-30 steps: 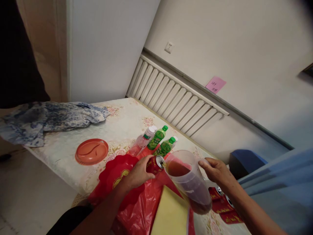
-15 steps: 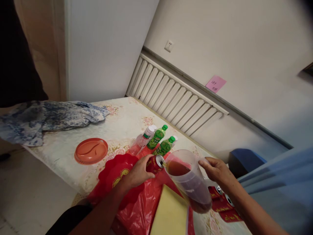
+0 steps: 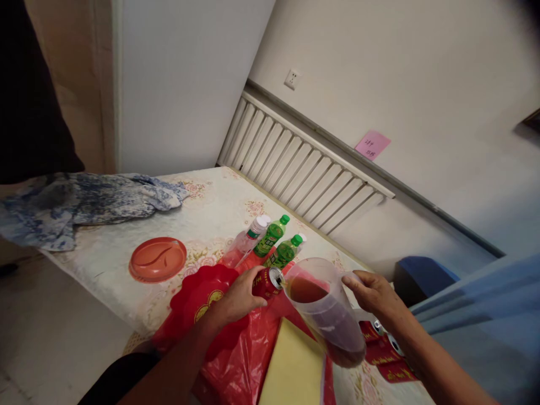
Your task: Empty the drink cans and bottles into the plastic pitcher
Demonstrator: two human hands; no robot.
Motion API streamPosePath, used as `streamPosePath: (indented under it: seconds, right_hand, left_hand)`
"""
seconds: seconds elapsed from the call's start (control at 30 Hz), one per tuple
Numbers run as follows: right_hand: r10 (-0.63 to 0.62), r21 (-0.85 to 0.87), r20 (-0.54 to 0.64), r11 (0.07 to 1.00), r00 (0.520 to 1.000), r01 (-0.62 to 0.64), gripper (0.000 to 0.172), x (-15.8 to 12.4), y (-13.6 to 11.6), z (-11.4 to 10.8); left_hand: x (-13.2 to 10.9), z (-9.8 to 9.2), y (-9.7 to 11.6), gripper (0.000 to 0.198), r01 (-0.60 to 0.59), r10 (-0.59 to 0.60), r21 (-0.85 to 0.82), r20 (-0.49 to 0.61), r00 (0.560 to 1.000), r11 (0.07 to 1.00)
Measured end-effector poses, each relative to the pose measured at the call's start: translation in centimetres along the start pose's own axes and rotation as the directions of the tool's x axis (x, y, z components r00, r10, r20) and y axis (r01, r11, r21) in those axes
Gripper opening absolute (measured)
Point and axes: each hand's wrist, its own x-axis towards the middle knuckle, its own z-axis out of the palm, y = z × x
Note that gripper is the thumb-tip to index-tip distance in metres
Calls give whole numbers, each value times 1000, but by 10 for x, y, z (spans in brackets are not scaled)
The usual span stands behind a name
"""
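Observation:
My left hand (image 3: 239,298) is wrapped round a red drink can (image 3: 265,283), tipped so its opened top meets the rim of a clear plastic pitcher (image 3: 333,320). A thin yellowish stream runs from the can's mouth into the pitcher. Brown liquid fills much of the pitcher, which leans toward the can. My right hand (image 3: 371,289) grips the pitcher at its handle, with the thumb on top; the fingers hide most of the handle. Several red cans (image 3: 386,354) stand beside the pitcher, partly behind my right forearm.
Green-capped bottles (image 3: 270,239) and clear bottles (image 3: 244,244) stand behind the can. A red scalloped tray (image 3: 185,301), red plastic sheet (image 3: 248,360) and yellow pad (image 3: 293,365) lie in front. An orange dish (image 3: 157,260) and patterned cloth (image 3: 113,197) are leftward. A radiator (image 3: 295,157) lines the wall.

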Motion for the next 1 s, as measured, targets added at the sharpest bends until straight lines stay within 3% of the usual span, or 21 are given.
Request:
streamPosePath:
  seconds: [1.0]
  right_hand:
    - [-21,-4,2,1000,1000,21,51,2,2,1]
  left_hand:
    - [0,1,-3,67,-18,18,-6,0,1000,1000]
